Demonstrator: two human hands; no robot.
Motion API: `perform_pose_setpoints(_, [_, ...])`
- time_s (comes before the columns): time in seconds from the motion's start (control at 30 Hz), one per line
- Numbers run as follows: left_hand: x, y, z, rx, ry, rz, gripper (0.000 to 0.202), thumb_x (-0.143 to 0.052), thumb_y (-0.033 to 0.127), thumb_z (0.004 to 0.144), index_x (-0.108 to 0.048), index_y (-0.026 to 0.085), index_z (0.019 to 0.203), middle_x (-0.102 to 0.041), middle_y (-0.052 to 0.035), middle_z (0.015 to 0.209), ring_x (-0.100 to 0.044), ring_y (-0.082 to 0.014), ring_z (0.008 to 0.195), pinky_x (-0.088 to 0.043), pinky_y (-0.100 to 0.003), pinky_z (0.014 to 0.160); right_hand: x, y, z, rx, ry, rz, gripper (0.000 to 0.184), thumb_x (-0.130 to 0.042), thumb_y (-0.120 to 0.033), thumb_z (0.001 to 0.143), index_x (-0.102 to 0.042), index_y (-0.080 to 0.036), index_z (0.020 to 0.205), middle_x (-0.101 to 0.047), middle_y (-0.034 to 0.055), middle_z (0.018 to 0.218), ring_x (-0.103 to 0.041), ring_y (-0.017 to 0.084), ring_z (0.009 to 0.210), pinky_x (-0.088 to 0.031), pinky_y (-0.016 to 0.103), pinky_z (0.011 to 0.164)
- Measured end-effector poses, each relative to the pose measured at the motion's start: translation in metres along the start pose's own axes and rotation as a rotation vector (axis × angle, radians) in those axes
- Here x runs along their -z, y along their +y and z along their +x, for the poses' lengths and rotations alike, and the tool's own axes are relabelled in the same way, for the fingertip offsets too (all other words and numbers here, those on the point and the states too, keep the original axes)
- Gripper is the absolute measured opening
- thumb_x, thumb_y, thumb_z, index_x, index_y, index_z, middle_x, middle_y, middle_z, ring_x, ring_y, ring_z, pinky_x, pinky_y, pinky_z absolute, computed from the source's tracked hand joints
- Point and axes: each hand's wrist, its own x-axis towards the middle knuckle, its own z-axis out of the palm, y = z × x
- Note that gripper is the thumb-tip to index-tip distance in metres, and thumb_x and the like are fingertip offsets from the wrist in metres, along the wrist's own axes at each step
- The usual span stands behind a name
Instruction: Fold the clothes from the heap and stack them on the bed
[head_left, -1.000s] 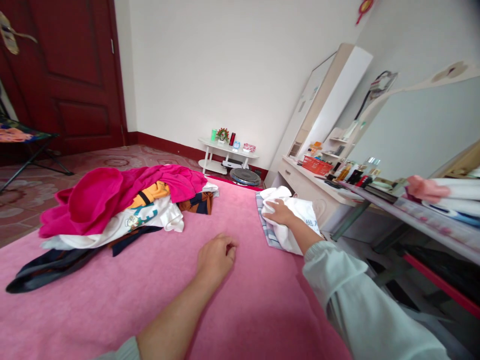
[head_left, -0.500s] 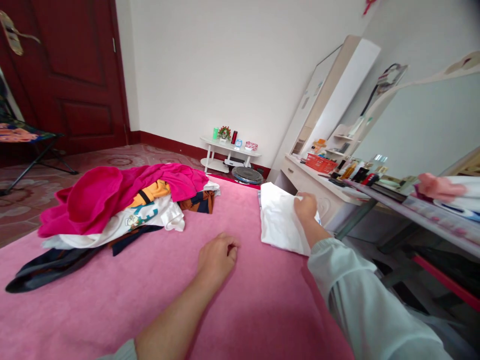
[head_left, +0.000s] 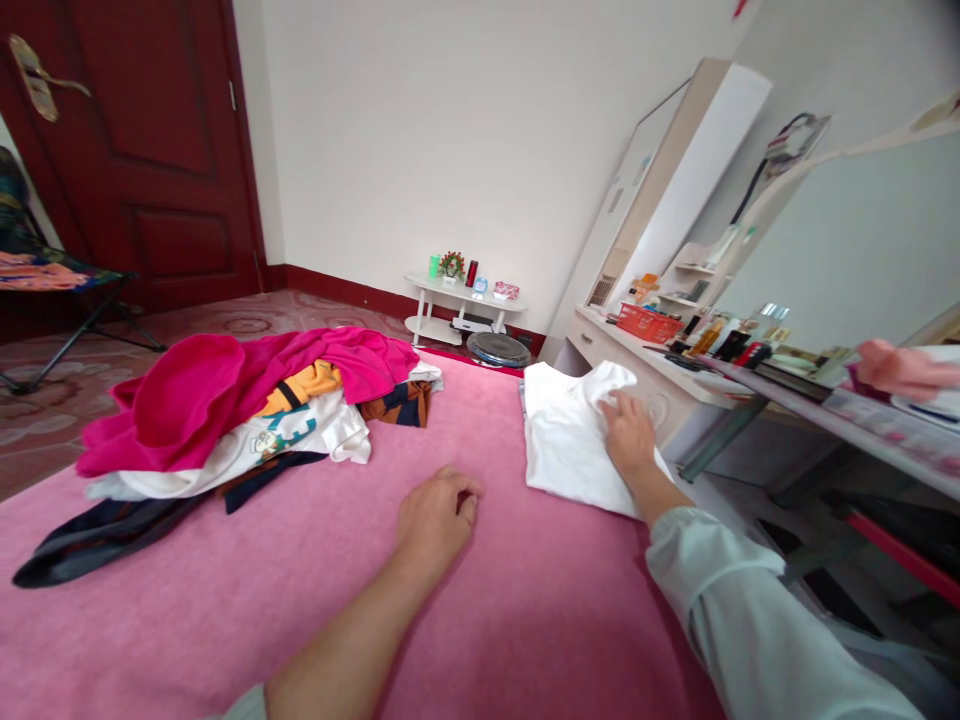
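My right hand (head_left: pixel 628 432) lies flat with fingers stretched out on a folded white garment (head_left: pixel 564 440) at the right edge of the pink bed cover (head_left: pixel 480 610). A fold of the white cloth bunches just above my fingers. My left hand (head_left: pixel 435 515) rests on the pink cover in the middle, its fingers curled under loosely with nothing in them. A pile of clothes (head_left: pixel 240 410) lies to the left, topped by a magenta garment, with white, orange and dark pieces under it.
A dressing table (head_left: pixel 637 360) with bottles and a red basket stands right of the bed. A small white side table (head_left: pixel 461 300) and a round robot vacuum (head_left: pixel 499 350) sit by the far wall. A dark red door (head_left: pixel 142 150) and folding chair (head_left: pixel 52 290) are at left.
My right hand has spread the white garment out flat and shifted from its top edge to press down on its right side. The left hand has stayed put.
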Motion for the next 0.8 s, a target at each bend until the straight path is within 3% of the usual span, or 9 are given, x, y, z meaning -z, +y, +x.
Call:
perform_pose_setpoints(0.1, [-0.001,-0.001,0.001,-0.007,0.001,-0.004,0.021,-0.054,0.020,0.079,-0.070,0.029,0.089,-0.068,0.0036,0.093,-0.061,-0.0135,0.080,-0.038,-0.023,0.065,-0.005,-0.003,-0.002,-0.388,0.158,-0.075,0.053,-0.036,-0.012,0.083,-0.041,-0.005,0.136,-0.020,0.0246,0.149,-0.019,0.041,0.135,-0.028,0.060,0.098])
perform_pose_setpoints(0.17, [-0.001,-0.001,0.001,-0.010,0.003,-0.009,0.021,-0.054,0.020,0.079,-0.070,0.029,0.089,-0.067,0.0037,0.093,-0.061,-0.0135,0.080,-0.038,-0.023,0.065,-0.008,-0.006,-0.001,-0.467,0.203,-0.089,0.058,-0.037,-0.020,0.086,-0.030,-0.003,0.141,-0.011,0.0262,0.151,-0.008,0.042,0.138,-0.020,0.063,0.101])
perform_pose_setpoints(0.27, [-0.002,-0.002,0.000,-0.018,0.016,-0.007,0.020,-0.054,0.020,0.079,-0.070,0.029,0.088,-0.067,0.0038,0.092,-0.061,-0.0137,0.080,-0.039,-0.023,0.066,-0.011,-0.011,0.001,-0.243,-0.060,-0.068,0.056,-0.034,-0.033,0.091,-0.028,-0.014,0.144,-0.016,0.0178,0.153,-0.007,0.035,0.140,-0.013,0.058,0.107])
perform_pose_setpoints(0.33, [-0.001,-0.002,0.000,-0.022,0.023,-0.006,0.021,-0.054,0.019,0.079,-0.070,0.029,0.088,-0.067,0.0040,0.093,-0.062,-0.0136,0.080,-0.039,-0.023,0.066,-0.012,-0.014,0.006,-0.145,-0.310,-0.042,0.049,-0.034,-0.037,0.093,-0.040,-0.020,0.139,-0.032,0.0136,0.148,-0.023,0.031,0.137,-0.020,0.052,0.107])
perform_pose_setpoints(0.4, [-0.001,-0.002,0.000,-0.019,0.018,-0.007,0.021,-0.054,0.019,0.078,-0.070,0.029,0.089,-0.068,0.0040,0.093,-0.062,-0.0136,0.080,-0.039,-0.023,0.066,-0.012,-0.019,0.014,-0.139,-0.442,-0.037,0.045,-0.041,-0.040,0.090,-0.051,-0.020,0.129,-0.046,0.0142,0.137,-0.040,0.030,0.127,-0.028,0.051,0.103])
perform_pose_setpoints(0.47, [0.000,-0.001,-0.001,-0.015,0.011,-0.007,0.021,-0.054,0.019,0.079,-0.070,0.029,0.089,-0.068,0.0036,0.093,-0.062,-0.0137,0.080,-0.039,-0.023,0.065,-0.012,-0.028,0.023,-0.173,-0.443,-0.055,0.049,-0.045,-0.045,0.088,-0.054,-0.015,0.126,-0.049,0.0192,0.133,-0.044,0.035,0.123,-0.028,0.057,0.100])
perform_pose_setpoints(0.53, [0.001,0.000,-0.001,-0.011,0.009,-0.006,0.021,-0.054,0.020,0.079,-0.070,0.028,0.089,-0.068,0.0031,0.093,-0.062,-0.0139,0.080,-0.039,-0.023,0.065,-0.014,-0.041,0.027,-0.178,-0.383,-0.074,0.058,-0.037,-0.051,0.090,-0.047,-0.013,0.133,-0.039,0.0222,0.141,-0.033,0.037,0.130,-0.020,0.061,0.102])
perform_pose_setpoints(0.63, [0.001,0.001,-0.001,-0.010,0.015,-0.008,0.021,-0.054,0.020,0.079,-0.070,0.028,0.089,-0.068,0.0025,0.093,-0.062,-0.0142,0.080,-0.039,-0.024,0.065,-0.021,-0.059,0.022,-0.079,-0.379,-0.047,0.061,-0.020,-0.054,0.094,-0.031,-0.020,0.144,-0.022,0.0147,0.152,-0.015,0.031,0.139,-0.009,0.057,0.108])
perform_pose_setpoints(0.8, [0.003,0.001,-0.002,-0.018,0.025,-0.023,0.021,-0.053,0.019,0.078,-0.070,0.028,0.088,-0.069,0.0029,0.092,-0.062,-0.0153,0.081,-0.039,-0.025,0.066,-0.025,-0.077,0.004,-0.033,-0.527,-0.008,0.058,-0.027,-0.055,0.093,-0.029,-0.028,0.145,-0.021,0.0107,0.153,-0.021,0.033,0.138,-0.021,0.056,0.103])
